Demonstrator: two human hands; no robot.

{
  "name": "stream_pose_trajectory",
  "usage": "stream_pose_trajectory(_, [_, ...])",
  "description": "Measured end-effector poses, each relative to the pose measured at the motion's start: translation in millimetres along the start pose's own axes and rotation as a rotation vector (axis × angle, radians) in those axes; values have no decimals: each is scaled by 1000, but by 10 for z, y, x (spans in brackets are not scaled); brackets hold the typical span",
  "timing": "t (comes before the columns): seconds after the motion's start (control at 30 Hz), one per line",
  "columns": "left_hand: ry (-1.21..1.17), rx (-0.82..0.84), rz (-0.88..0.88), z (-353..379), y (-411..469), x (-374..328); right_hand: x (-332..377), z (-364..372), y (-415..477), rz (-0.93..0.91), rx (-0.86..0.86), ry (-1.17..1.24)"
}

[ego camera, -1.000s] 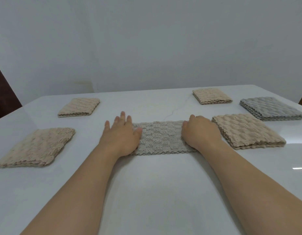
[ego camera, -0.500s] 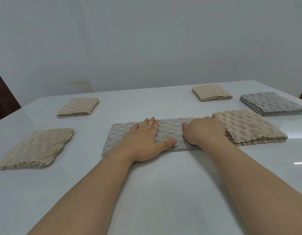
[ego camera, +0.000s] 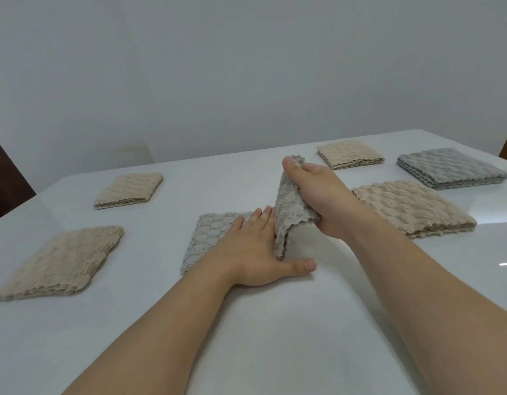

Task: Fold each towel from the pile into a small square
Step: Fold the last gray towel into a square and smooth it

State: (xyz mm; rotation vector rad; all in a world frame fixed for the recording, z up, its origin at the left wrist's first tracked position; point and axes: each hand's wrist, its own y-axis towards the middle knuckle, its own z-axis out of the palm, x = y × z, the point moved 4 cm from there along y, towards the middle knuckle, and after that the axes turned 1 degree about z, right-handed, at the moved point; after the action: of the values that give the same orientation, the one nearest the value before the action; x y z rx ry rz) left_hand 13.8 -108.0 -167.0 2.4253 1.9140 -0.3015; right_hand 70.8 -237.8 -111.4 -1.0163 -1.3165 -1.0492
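A grey-beige textured towel point(ego camera: 212, 238), folded into a long strip, lies in the middle of the white table point(ego camera: 275, 337). My left hand point(ego camera: 258, 252) presses flat on the strip's middle with straight fingers. My right hand point(ego camera: 318, 195) grips the strip's right end and holds it lifted upright above the table, beside the left hand's fingertips. The lifted flap hides part of the right palm.
Folded beige towels lie at the left front point(ego camera: 61, 263), left back point(ego camera: 129, 189) and back right point(ego camera: 349, 153). A beige stack point(ego camera: 412, 212) sits right of my right hand, a grey stack point(ego camera: 452, 166) behind it. A wall runs along the table's far edge.
My left hand slid from the towel's left end to its middle. My right hand took hold of the right end and raised it off the table toward the left.
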Motion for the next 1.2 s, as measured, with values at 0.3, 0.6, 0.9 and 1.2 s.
stream_pose_trajectory(0.3, [-387,38,247,-156,28,64,-14,63,-60,4,50,71])
stream_pose_trajectory(0.6, [-1185,-469,-352,-517,-181,499,-54,198,-165,-3,283,98])
stream_pose_trajectory(0.9, [-845,-390,-526,-426,-207,651,-65,197,-131,-45,230,80])
stream_pose_trajectory(1.2, [-1084,-367,-636,-430,-204,817,-376,87,110,-287,-8,-708])
